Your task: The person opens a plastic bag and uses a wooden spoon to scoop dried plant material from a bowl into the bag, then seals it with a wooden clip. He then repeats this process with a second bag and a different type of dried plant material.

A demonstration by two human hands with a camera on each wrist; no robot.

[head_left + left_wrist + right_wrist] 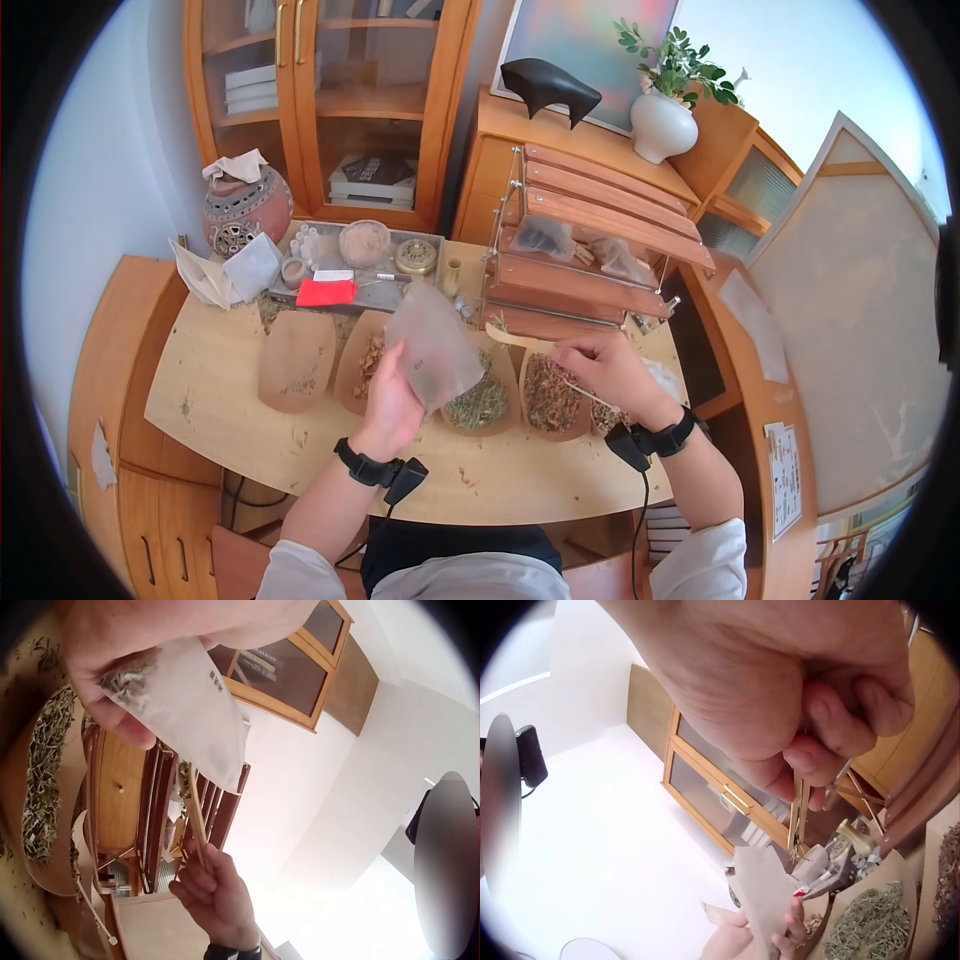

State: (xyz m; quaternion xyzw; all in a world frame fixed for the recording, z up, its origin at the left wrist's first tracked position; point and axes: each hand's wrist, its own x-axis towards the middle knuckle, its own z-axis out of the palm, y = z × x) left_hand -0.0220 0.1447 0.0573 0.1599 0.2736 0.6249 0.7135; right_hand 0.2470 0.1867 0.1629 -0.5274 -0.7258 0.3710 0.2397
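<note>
My left hand [393, 402] holds a translucent white bag [432, 345] upright above the trays. Some dried herb shows in the bag's bottom in the left wrist view, beside the fingers [124, 724]. Between thumb and fingers, my right hand [610, 372] pinches a narrow bamboo scoop [518, 340]. Bits of herb lie on the scoop [196, 814], whose tip points at the bag. Below are a tray of cut green herb [482, 402], one of reddish-brown dried herb [555, 398] and one of brown pieces [368, 362].
A tray [297, 362] with only scraps stands at left. Behind are a grey tray [372, 302] of small vessels, a red packet [326, 292], a patterned pot [247, 210] and a slatted wooden rack [600, 245]. A thin-handled spoon [96, 911] lies in a right-hand tray.
</note>
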